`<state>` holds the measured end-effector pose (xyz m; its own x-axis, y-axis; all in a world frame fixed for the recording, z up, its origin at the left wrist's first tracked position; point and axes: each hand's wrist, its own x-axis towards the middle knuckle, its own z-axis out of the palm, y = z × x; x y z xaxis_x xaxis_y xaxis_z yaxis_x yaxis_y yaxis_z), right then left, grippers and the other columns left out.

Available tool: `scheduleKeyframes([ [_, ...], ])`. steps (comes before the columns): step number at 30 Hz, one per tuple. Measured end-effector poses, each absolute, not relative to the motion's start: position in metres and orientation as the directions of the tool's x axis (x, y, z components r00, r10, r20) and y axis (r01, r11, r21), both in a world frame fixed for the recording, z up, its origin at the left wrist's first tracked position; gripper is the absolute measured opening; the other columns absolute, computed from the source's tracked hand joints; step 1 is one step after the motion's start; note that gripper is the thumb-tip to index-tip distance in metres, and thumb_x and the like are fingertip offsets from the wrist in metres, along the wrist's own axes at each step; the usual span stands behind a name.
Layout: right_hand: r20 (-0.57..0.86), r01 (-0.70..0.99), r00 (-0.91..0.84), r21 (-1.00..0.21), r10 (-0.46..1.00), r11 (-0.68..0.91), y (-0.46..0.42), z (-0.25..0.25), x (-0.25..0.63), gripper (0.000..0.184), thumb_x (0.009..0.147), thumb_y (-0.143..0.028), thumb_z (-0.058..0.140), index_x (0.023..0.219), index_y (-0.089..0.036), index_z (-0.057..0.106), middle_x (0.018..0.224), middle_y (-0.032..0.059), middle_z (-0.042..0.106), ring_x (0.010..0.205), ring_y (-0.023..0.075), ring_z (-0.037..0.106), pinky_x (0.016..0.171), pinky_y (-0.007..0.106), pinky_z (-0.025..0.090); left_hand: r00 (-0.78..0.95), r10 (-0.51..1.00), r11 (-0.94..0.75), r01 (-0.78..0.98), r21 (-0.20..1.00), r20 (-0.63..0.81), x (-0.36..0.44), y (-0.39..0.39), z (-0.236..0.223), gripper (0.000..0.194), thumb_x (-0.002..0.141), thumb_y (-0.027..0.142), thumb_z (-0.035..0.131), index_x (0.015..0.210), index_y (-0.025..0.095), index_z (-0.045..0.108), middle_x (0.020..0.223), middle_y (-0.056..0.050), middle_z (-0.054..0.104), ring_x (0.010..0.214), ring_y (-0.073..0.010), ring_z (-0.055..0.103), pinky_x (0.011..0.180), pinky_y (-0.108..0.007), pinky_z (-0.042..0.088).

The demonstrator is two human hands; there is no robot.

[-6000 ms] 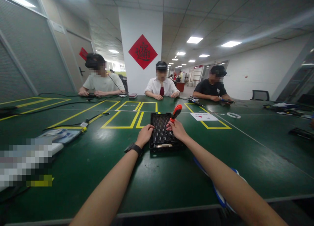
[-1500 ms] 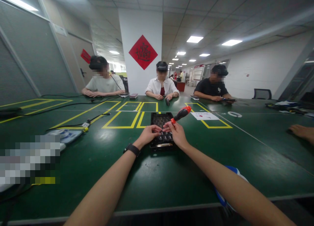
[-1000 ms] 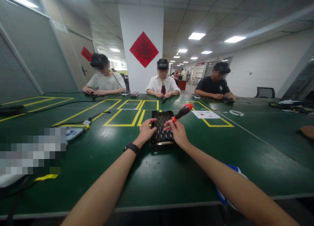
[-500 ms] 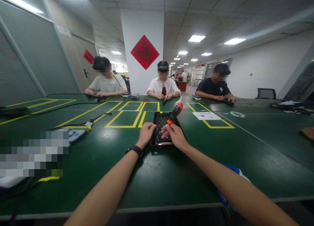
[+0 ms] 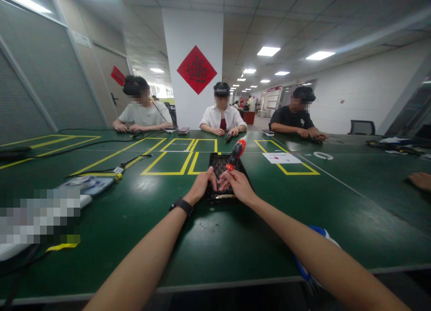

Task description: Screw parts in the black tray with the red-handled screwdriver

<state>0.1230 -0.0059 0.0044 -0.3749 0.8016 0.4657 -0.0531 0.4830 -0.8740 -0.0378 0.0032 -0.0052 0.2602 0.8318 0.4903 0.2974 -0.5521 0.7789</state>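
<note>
A black rectangular case (image 5: 243,175) with a patterned inside lies in front of me, its near end partly hidden by my hands. My right hand (image 5: 238,185) is closed on a screwdriver (image 5: 237,153), whose red-and-black handle tilts up above the fingers. Its shaft and tip are hard to make out among the fingers, over the case. At the case's left side, my left hand (image 5: 203,185) reaches over the rim with thumb and fingers apart. Its fingertips come close to those of my right hand, and I see nothing held in them.
The green table (image 5: 195,252) carries yellow tape outlines. To the left lie a bagged item (image 5: 90,184) and cables; to the right, a paper sheet (image 5: 282,158), a white ring (image 5: 323,155) and a blue-white item (image 5: 318,234). Three people sit opposite; another person's hand (image 5: 420,179) rests at right.
My left hand has let its thumb and fingers part and moved its fingers over the case, nearer the right hand. The screwdriver stays in my right hand. The view has shifted slightly.
</note>
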Motion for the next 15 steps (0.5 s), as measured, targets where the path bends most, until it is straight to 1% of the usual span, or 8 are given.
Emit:
scheduleKeyframes([
  [3,0.465,-0.050,-0.370,-0.874,0.804,0.483,-0.0053,0.0035,0.1232,0.034,0.081,-0.046,0.042,0.081,-0.014,0.053,0.071,0.0034,0.062,0.052,0.0099,0.060,0.052,0.022,0.048,0.263,0.828,-0.557,0.276,0.784,0.495,-0.0383,0.0034,-0.0051,0.074,0.086,0.049,0.010,0.041,0.017,0.059,0.053,-0.005,0.057,0.061,-0.0134,0.053,0.076,-0.027,0.039],
  [9,0.483,-0.018,-0.383,-0.856,0.787,0.516,-0.0054,0.0017,0.1233,0.036,0.081,-0.047,0.040,0.082,-0.014,0.054,0.073,0.0038,0.063,0.053,0.0100,0.061,0.054,0.022,0.049,0.287,0.841,-0.534,0.303,0.789,0.459,-0.0383,0.0022,-0.0046,0.075,0.085,0.052,0.012,0.041,0.017,0.060,0.057,-0.005,0.059,0.063,-0.0137,0.054,0.077,-0.027,0.039],
  [15,0.474,-0.011,-0.400,-0.858,0.785,0.513,-0.0071,0.0024,0.1233,0.035,0.082,-0.046,0.040,0.081,-0.014,0.054,0.073,0.0037,0.062,0.054,0.0101,0.061,0.053,0.022,0.049,0.289,0.850,-0.521,0.329,0.788,0.441,-0.0383,0.0005,-0.0028,0.077,0.084,0.055,0.010,0.041,0.017,0.060,0.057,-0.005,0.060,0.062,-0.0136,0.054,0.075,-0.027,0.039],
])
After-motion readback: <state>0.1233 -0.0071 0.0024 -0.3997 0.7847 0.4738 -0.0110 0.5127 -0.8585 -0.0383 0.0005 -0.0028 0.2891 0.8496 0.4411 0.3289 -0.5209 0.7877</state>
